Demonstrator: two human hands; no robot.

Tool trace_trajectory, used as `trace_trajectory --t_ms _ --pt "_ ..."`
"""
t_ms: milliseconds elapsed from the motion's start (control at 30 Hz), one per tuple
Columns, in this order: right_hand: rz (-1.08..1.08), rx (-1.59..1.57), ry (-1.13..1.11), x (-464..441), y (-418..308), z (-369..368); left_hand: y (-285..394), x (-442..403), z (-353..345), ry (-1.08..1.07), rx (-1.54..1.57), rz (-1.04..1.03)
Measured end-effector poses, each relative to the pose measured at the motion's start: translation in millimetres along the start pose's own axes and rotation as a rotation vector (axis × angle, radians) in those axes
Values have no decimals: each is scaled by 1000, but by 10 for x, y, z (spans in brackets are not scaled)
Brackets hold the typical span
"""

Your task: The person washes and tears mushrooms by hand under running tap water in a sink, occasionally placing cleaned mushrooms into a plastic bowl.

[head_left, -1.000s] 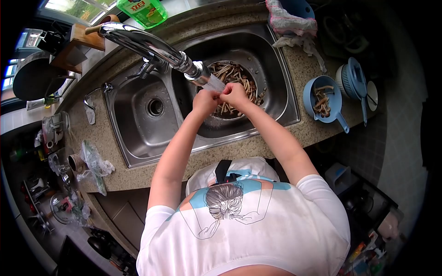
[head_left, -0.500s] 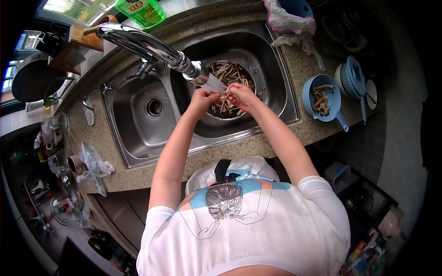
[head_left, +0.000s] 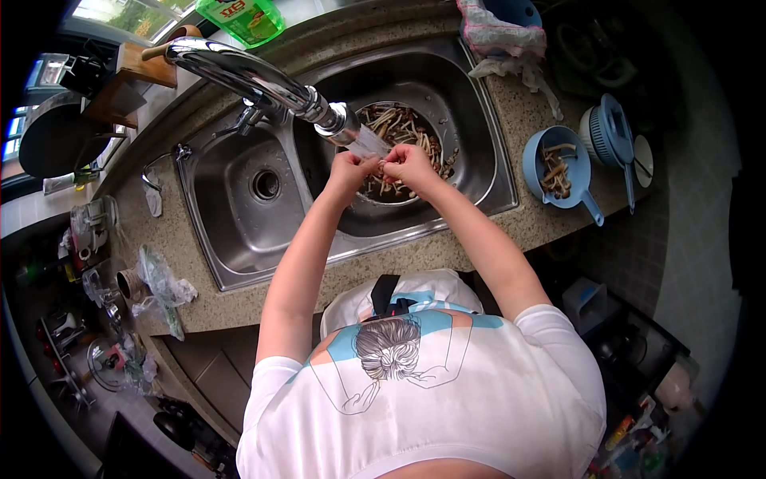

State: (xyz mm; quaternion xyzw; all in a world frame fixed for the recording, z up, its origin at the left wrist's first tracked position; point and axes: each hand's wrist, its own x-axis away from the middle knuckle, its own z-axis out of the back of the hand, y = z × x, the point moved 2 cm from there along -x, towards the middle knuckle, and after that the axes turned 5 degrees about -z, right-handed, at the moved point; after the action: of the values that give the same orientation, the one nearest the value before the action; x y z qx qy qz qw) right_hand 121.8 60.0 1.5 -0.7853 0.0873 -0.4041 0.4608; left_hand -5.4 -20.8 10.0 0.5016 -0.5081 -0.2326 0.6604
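Observation:
Under the running faucet [head_left: 339, 124], my left hand [head_left: 349, 172] and my right hand [head_left: 411, 169] meet with fingertips pinched together. Between them is a mushroom, mostly covered by the fingers. Just below and behind the hands, a round basin [head_left: 388, 203] stands in the larger sink bowl [head_left: 471, 152]. It holds water and many long-stemmed brown mushrooms [head_left: 399, 124]. Water streams down onto the fingertips and into the basin.
On the counter at the right stands a blue handled strainer [head_left: 578, 180] with several mushrooms inside. Beside it is another blue strainer [head_left: 614, 132]. The smaller sink bowl [head_left: 239, 219] lies left. Plastic bags [head_left: 163, 287] and a green detergent bottle [head_left: 247, 20] stand around the sink.
My right hand has shifted slightly left and closed in on my left hand, so the fingertips now meet. The left hand has hardly moved.

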Motion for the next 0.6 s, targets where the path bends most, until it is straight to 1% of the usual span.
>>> trace_trajectory --t_ms 67,133,167,200,233,267,300,367,400,433,467,500,533,600 --pt "5 89 11 -24 31 9 -56 -20 28 -5 -11 -18" --pt "10 132 20 -41 67 14 12 27 35 -95 -77 113" --pt "15 175 30 -47 86 22 55 47 44 -95 -76 114" --pt "14 175 30 -33 74 21 84 69 45 -139 -98 167" --pt "143 381 59 -11 36 24 88 82 43 -184 -119 220" --pt "273 585 89 18 3 20 74 81 43 -184 -118 222" --pt "271 585 89 60 -41 2 57 80 40 -196 -104 246" --pt "430 771 121 154 -165 -49 39 71 43 -210 -90 271" --pt "429 770 123 139 -143 -24 36 69 48 -216 -7 316" --pt "377 599 108 100 -87 28 34 72 60 -220 77 359" --pt "326 428 92 60 -31 75 12 62 91 -220 75 358" --pt "148 115 70 41 3 102 -9 54 111 -258 202 360" --pt "7 -100 44 69 -2 168 -30 47 127 -297 329 362" --pt "11 -25 66 103 35 344 -56 38 163 -334 383 359"
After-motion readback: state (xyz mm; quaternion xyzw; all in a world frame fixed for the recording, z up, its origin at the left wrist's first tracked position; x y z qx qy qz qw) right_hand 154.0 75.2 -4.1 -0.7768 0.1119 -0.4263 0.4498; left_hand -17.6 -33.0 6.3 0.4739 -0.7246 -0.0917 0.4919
